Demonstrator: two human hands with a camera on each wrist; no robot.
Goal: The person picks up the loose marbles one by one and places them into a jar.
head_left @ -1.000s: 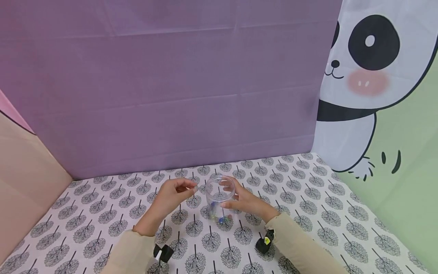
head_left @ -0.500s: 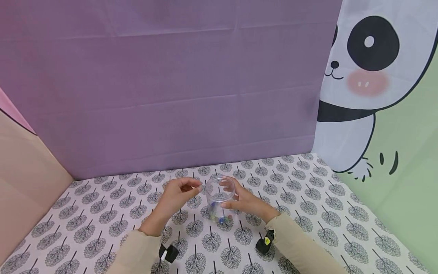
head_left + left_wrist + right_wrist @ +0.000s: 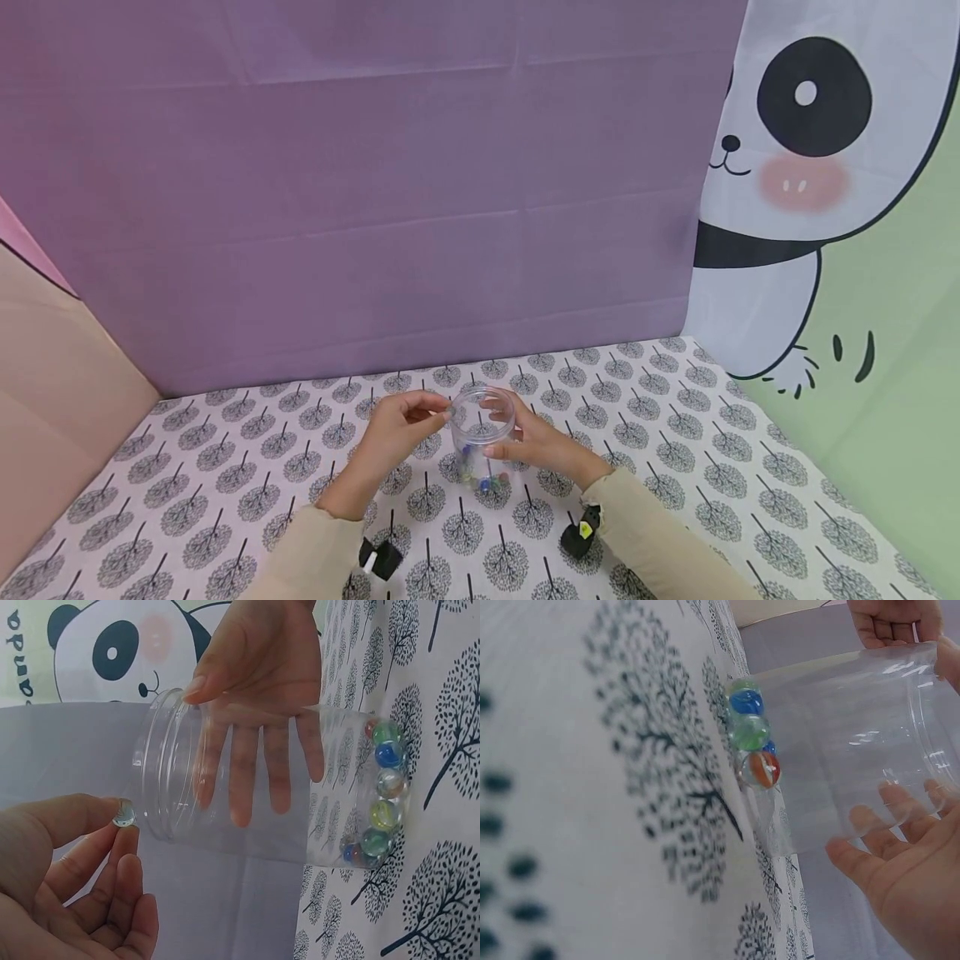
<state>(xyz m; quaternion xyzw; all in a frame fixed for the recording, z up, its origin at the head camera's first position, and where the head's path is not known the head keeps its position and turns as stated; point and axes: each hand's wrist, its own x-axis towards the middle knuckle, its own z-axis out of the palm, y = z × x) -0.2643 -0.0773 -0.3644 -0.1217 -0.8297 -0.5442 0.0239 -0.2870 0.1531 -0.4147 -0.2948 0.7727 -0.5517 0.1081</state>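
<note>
A clear plastic jar (image 3: 483,454) with a threaded open mouth stands upright on the patterned cloth. Several coloured marbles (image 3: 386,814) lie on its bottom, blue, green, yellow and red among them. My right hand (image 3: 536,437) grips the jar from its right side, thumb near the rim and fingers spread behind the clear wall. Between thumb and index finger, my left hand (image 3: 82,877) pinches a clear glass marble (image 3: 124,813) just outside the jar's rim. In the head view that left hand (image 3: 405,429) is at the left edge of the mouth.
A white cloth (image 3: 225,483) printed with dark trees covers the table. Behind it hangs a purple curtain (image 3: 375,208), and a panda print (image 3: 795,167) covers the right wall. Each wrist carries a small black camera strap (image 3: 581,529).
My left hand has moved right, from a short distance away up to the jar's rim, still pinching the marble. The right hand and the jar have stayed in place.
</note>
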